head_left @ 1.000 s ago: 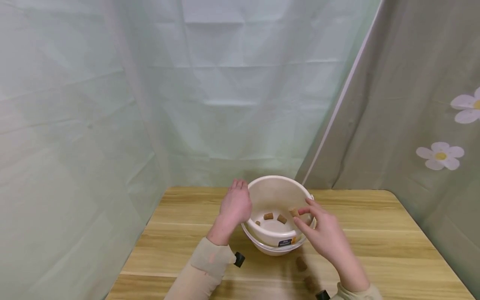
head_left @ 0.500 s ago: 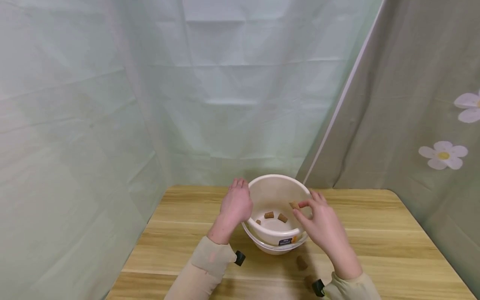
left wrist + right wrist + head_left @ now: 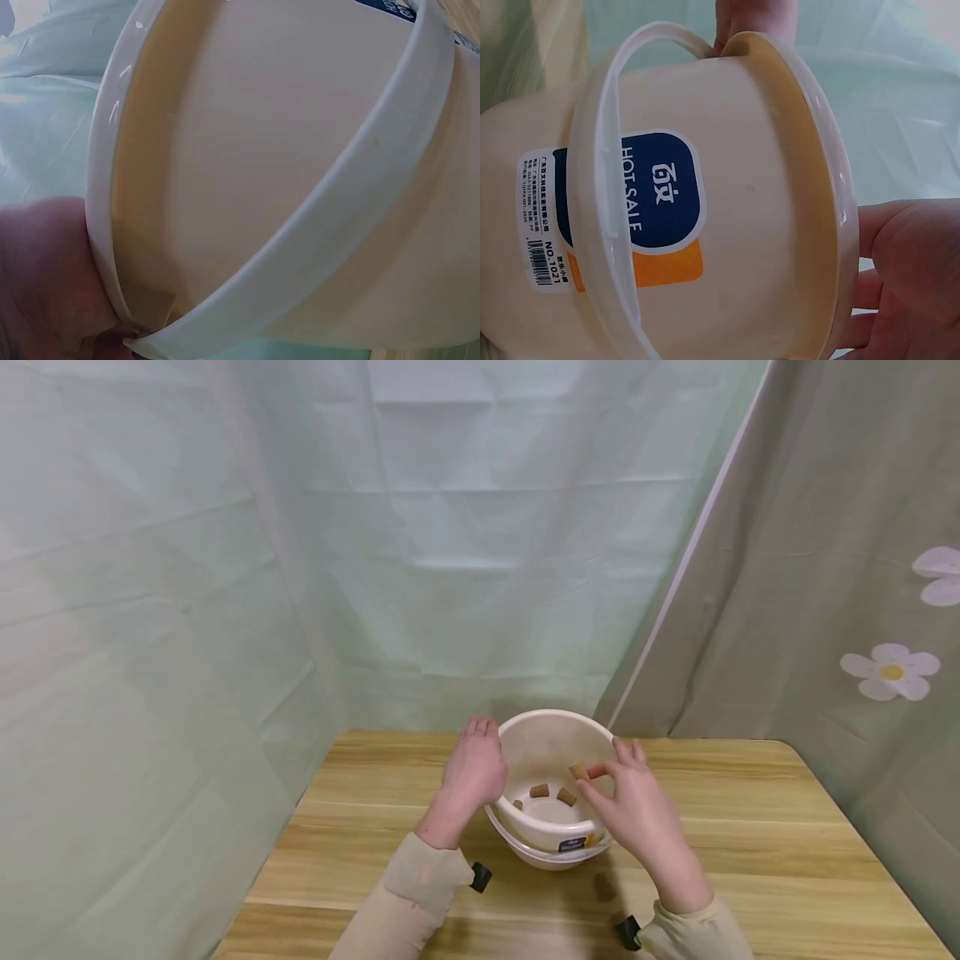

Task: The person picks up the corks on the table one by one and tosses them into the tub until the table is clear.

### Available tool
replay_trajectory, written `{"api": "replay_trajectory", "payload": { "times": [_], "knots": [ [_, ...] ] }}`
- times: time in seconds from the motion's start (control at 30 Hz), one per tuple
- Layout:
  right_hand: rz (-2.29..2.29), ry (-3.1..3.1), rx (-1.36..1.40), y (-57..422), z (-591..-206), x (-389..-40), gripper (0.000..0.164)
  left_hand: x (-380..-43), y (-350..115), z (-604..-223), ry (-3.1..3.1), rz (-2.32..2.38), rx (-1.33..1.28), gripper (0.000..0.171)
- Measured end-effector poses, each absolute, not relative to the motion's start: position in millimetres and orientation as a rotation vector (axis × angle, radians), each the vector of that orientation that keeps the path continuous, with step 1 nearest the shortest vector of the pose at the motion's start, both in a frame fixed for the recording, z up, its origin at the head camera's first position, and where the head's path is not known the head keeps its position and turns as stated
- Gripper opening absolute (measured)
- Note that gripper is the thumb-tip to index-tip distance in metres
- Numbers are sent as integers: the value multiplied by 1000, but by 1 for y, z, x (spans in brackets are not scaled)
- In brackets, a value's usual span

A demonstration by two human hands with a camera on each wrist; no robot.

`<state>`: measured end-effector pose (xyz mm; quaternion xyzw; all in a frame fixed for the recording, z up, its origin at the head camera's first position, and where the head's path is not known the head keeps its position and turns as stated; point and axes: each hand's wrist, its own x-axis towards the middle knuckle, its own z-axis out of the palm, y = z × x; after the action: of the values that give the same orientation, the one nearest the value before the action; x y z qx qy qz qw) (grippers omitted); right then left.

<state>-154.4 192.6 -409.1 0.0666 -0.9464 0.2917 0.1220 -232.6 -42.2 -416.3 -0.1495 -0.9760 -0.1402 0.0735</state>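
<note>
A cream plastic bucket (image 3: 555, 739) with a blue and orange label stands on the wooden table, its handle (image 3: 604, 202) lowered across the front. My left hand (image 3: 474, 768) grips the rim on the left side; its fingertips are partly hidden in the left wrist view. Between thumb and index finger, my right hand (image 3: 637, 802) pinches a cork (image 3: 578, 771) over the bucket's mouth, the other fingers near the right rim. Three corks show on the bucket floor, among them a left cork (image 3: 539, 791) and a right cork (image 3: 566, 797).
Another cork (image 3: 604, 887) lies on the table (image 3: 757, 843) in front of the bucket, in the shadow of my right arm. Pale green curtains (image 3: 480, 568) hang behind and to the left. A grey-green flowered curtain (image 3: 795, 610) hangs on the right.
My right hand has shifted a little left, carrying the pinched cork further over the bucket's opening. The left hand stays at the rim, and the bucket has barely moved.
</note>
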Motion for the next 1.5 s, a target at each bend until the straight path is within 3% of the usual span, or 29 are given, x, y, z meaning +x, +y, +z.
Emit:
{"api": "replay_trajectory", "payload": {
  "times": [0.4,1.5],
  "knots": [
    [876,-2740,189,193,-408,-149,32,-233,-41,-415,-2954,-428,-441,53],
    [932,-2593,169,217,-419,-135,28,-231,-42,-414,-2929,-411,-451,52]
  ]
}}
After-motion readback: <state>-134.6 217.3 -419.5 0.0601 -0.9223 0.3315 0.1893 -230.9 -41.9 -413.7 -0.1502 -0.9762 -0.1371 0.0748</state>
